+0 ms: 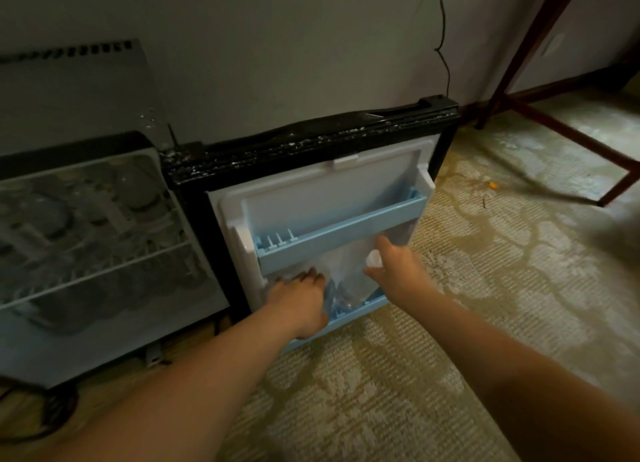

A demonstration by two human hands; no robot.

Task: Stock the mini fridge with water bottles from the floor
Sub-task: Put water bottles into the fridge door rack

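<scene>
My right hand (398, 271) fingers are curling round the water bottle (349, 285) at its neck. It is standing base-down in the lower door shelf (375, 302), cap (374, 258) leaning right. My left hand (301, 299) is touching a second bottle (328, 297); I cannot tell its grip.

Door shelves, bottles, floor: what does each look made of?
Door shelves: pale blue moulded plastic, smooth, faint sheen. Bottles: clear thin plastic, see-through; one white cap, likely plastic. Floor: patterned woven carpet, judging by its ribbed texture.
</scene>
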